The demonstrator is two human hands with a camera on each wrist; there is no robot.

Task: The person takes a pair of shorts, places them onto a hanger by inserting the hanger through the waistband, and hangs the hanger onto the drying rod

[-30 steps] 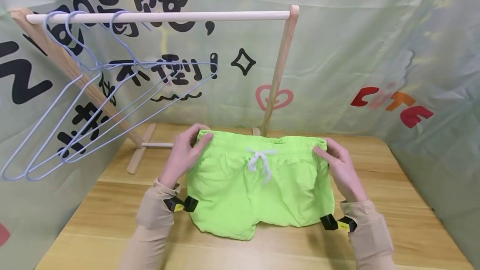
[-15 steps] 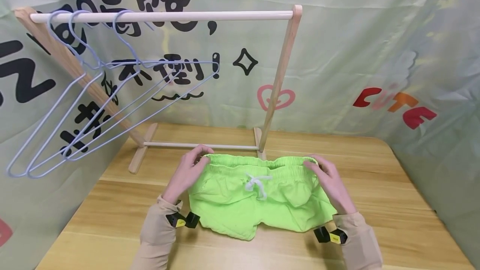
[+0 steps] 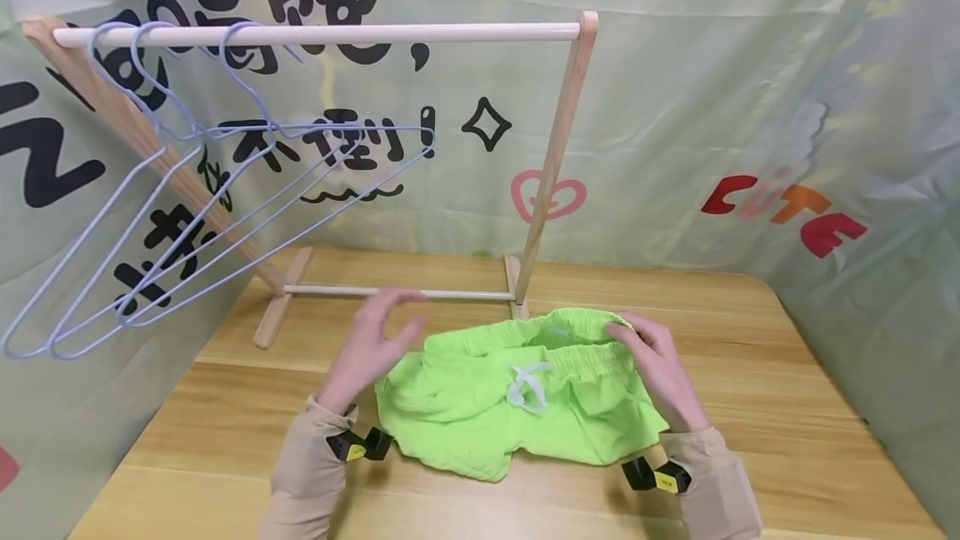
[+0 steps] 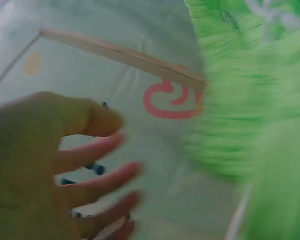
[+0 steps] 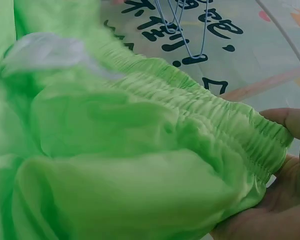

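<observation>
Bright green shorts (image 3: 465, 415) with an elastic waistband and a white drawstring bow (image 3: 527, 387) lie over the wooden table, their waist gaping at the right. My right hand (image 3: 660, 365) pinches the waistband's right end between thumb and fingers; the right wrist view shows the thumb over the gathered waistband (image 5: 240, 125). Just off the left end of the waistband is my left hand (image 3: 375, 348), fingers spread and holding nothing. In the left wrist view a gap shows between the left fingers (image 4: 100, 190) and the green cloth (image 4: 230, 100).
A wooden rack with a white top rail (image 3: 450, 32) stands at the back left of the table (image 3: 750, 373). Several blue hangers (image 3: 247, 157) hang at its left end. A printed cloth backdrop (image 3: 675, 107) rises behind and on both sides.
Both hands came down toward the table with the waistband. Then my left hand let go of its end, which sagged and shifted right, while the right hand kept its grip.
</observation>
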